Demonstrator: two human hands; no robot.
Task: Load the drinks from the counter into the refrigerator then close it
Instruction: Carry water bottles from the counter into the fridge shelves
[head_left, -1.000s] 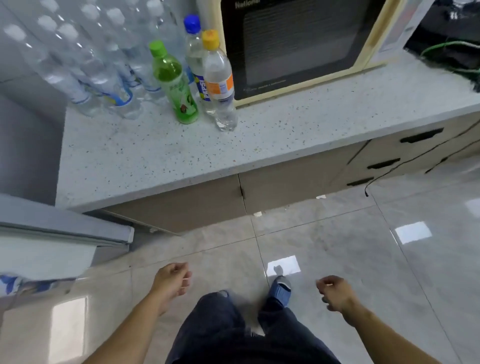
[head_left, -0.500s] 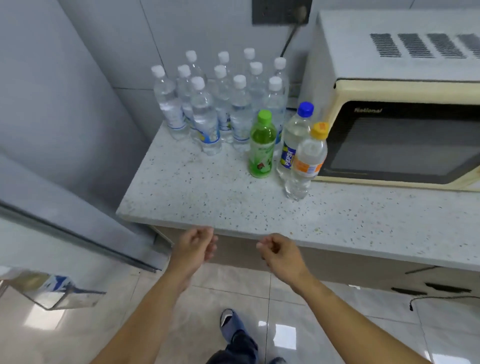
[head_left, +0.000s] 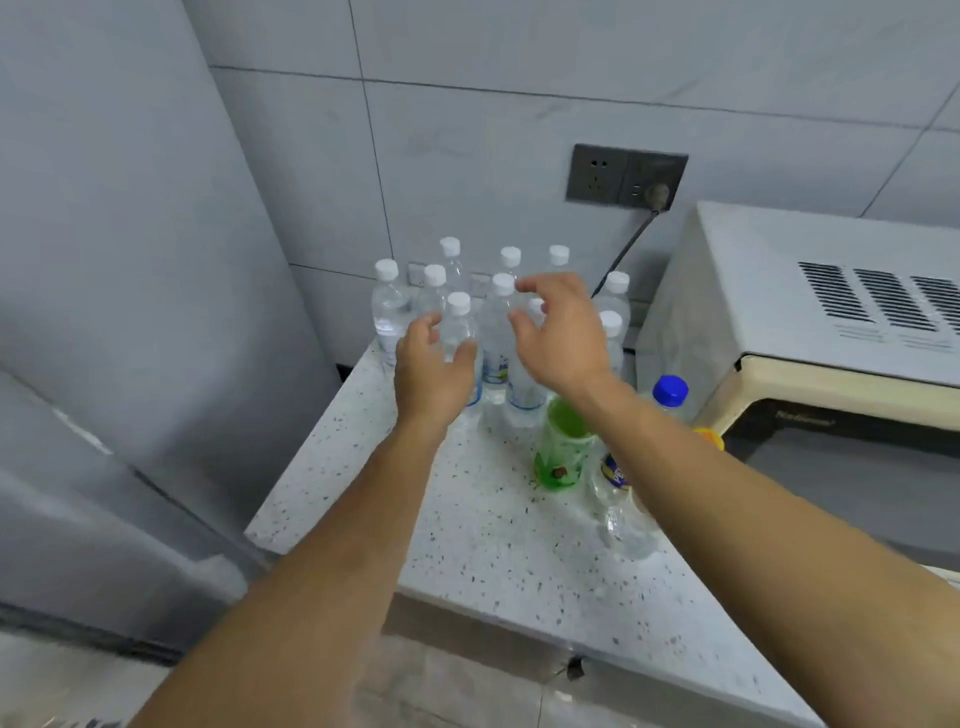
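Several clear water bottles (head_left: 389, 312) with white caps stand clustered at the back of the speckled counter (head_left: 493, 551). In front of them stand a green bottle (head_left: 558, 460) and a blue-capped bottle (head_left: 670, 391). An orange-capped bottle (head_left: 623, 530) beside these is mostly hidden behind my right forearm. My left hand (head_left: 434, 366) is spread in a C around the front-left water bottle (head_left: 459, 306); whether it touches the bottle I cannot tell. My right hand (head_left: 558, 335) hovers with fingers spread over the middle water bottles and holds nothing.
The grey refrigerator (head_left: 130, 260) stands left of the counter, and its open door (head_left: 78, 519) juts out at lower left. A cream microwave (head_left: 810, 312) fills the counter's right side, its cord plugged into a wall socket (head_left: 626, 174). Tiled floor lies below.
The view has risen from the floor to the counter. Both hands have gone from below the counter edge up and forward to the water bottles, their fingers spreading.
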